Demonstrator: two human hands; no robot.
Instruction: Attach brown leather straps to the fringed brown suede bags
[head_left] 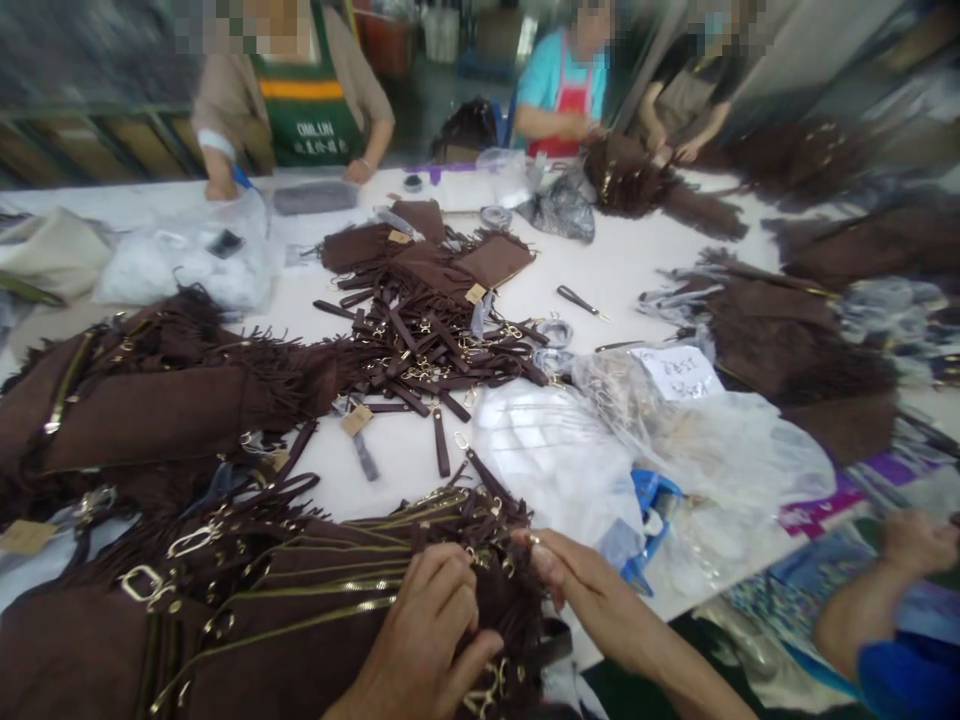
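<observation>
My left hand (431, 635) rests with curled fingers on a stack of brown suede bags (285, 610) with gold zips at the near table edge, pinching a strap and metal clasp (487, 690). My right hand (592, 595) reaches in from the right, fingers together and stretched out, their tips touching the fringe and zip pulls (495, 520) of the same stack.
A heap of brown straps with clasps (427, 340) lies mid-table. Fringed bags (150, 390) lie at left and right (795, 340). Clear plastic bags (675, 430), a blue tool (649, 510) and small pliers (581, 300) sit nearby. Three people work at the far side; another person's arm (885, 590) is at right.
</observation>
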